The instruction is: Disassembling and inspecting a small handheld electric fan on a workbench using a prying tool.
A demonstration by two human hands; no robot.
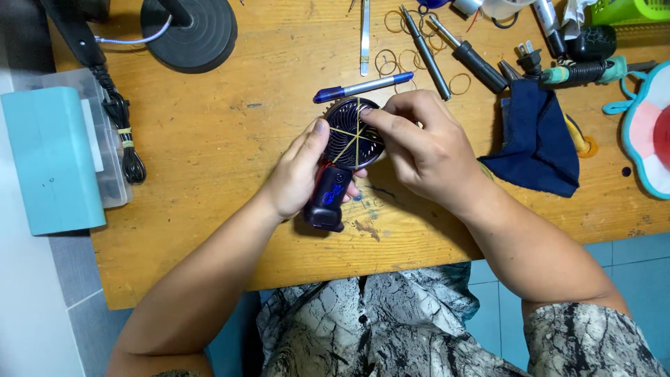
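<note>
A small dark blue handheld fan (347, 143) with a round grille is held just above the wooden table (230, 139). Yellowish rubber bands cross over its grille. My left hand (299, 174) grips the fan's handle, thumb resting on the grille's left rim. My right hand (422, 143) holds the grille's right side, its fingertips pinching a rubber band at the top of the grille. A blue pen (363, 87) lies on the table just behind the fan.
Loose rubber bands (388, 63), tweezers (365, 35), screwdrivers (471, 59) and a soldering tool (579, 73) lie at the back. A dark blue cloth (537, 143) lies to the right, a black round lamp base (190, 31) at back left, a teal box (52, 157) at left.
</note>
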